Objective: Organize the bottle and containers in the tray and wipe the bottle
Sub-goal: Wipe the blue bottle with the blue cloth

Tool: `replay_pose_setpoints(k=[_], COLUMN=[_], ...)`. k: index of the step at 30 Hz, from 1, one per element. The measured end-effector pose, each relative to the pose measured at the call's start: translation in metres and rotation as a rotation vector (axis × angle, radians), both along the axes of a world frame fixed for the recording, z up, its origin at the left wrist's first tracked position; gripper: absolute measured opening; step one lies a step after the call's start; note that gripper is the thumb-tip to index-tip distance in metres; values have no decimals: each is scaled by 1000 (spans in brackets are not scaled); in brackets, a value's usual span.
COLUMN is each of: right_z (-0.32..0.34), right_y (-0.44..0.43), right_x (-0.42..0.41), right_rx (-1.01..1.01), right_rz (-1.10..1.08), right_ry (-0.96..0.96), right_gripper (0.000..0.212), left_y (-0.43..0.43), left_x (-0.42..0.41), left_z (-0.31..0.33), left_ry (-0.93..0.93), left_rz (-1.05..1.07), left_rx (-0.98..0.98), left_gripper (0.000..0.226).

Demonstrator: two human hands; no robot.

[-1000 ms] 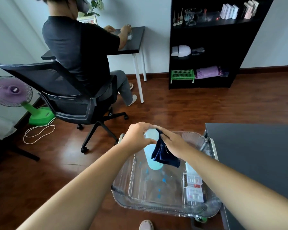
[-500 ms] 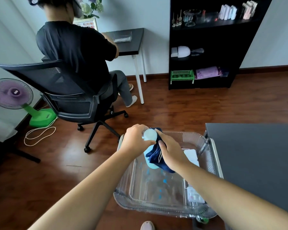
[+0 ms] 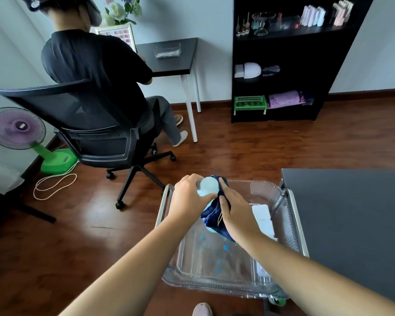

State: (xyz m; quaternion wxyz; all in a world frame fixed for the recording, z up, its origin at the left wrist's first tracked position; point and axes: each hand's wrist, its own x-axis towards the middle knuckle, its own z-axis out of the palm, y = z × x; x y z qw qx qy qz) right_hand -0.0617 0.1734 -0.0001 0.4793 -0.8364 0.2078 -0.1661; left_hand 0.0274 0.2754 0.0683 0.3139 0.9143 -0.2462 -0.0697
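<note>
A pale blue bottle (image 3: 209, 185) stands upright over the far left part of the clear plastic tray (image 3: 281, 290). My left hand (image 3: 188, 197) grips it near the top. My right hand (image 3: 234, 212) presses a dark blue cloth (image 3: 212, 215) against the bottle's right side. White containers (image 3: 262, 218) lie along the tray's right wall, and more of them are partly hidden under my right forearm. The tray rests on a metal-framed cart (image 3: 298, 226).
A dark table (image 3: 351, 220) adjoins the cart on the right. A person sits in a black office chair (image 3: 96, 133) at a desk ahead on the left. A purple and green fan (image 3: 18, 131) stands far left with a cable on the floor. A black shelf unit (image 3: 281, 58) stands at the back.
My right hand with the cloth has slid down the bottle's side and then back up a little. The left hand keeps its grip on the bottle. The seated person has shifted.
</note>
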Motion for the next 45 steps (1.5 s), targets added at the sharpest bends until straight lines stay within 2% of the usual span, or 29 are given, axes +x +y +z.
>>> replay_pose_setpoints(k=[8,11,14,16,20,23,28,31,36,39,42,45], right_z=[7,15,25,27,17,3,-9,-3,24,22,4,-2], right_y=[-6,-31,-57,-65,-54,-27,-2,-18,-61,-54,-22,-4], right_x=[-2,13,37,45,28,7,-14,-6,32,26,-7,-21], right_rx=[-63,-137,-165,-145,-97,-78,12,-10,15,22,122,227], right_rz=[6,142,344,397,243,86,-5,87,334,224,13,-85], right_ry=[35,127,268,325,206,72,-18,34,260,272,246,192], right_gripper=[42,42,45,44,43,44,46,44,41,42,45,44], left_y=[-11,-10,-4,-5,-6,2,-2,-3,-9,-7,-1,-1], left_x=[2,15,32,38,37,31,9,16,30,32,31,26], left_z=[8,11,18,21,17,8,-5,-1,15,14,9,6], left_ry=[-15,26,105,123,116,57,-23,25,92,129,138,112], left_rz=[43,-102,-295,-379,-382,-304,-139,-198,-405,-404,-364,-355], left_rx=[83,119,173,206,155,109,-5,22,131,83,35,29], left_gripper=[42,39,47,51,53,51,46,43,51,52,50,50])
